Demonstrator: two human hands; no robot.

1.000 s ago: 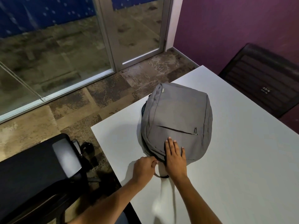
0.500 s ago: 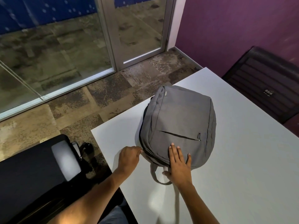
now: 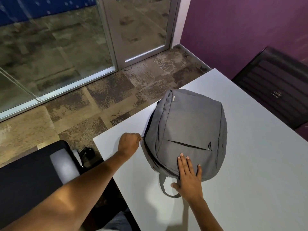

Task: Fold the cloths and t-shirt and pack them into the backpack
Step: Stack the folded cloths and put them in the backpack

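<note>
A grey backpack [image 3: 188, 130] lies flat on the white table [image 3: 250, 180], front pocket up, its top handle loop toward me. My left hand [image 3: 129, 144] is pinched on the main zipper pull at the backpack's left side. My right hand [image 3: 189, 177] rests flat with spread fingers on the backpack's near end, pressing it down. The zipper track between the two hands looks closed. No cloths or t-shirt are visible.
A black office chair [image 3: 41, 174] with a grey armrest stands left of the table's near corner. A dark chair [image 3: 275, 84] sits past the table's far edge against the purple wall. Patterned carpet and a glass door lie beyond.
My left hand has slid with the zipper pull from the backpack's near end, by the handle, up along its left side. My right hand has stayed pressing on the near end.
</note>
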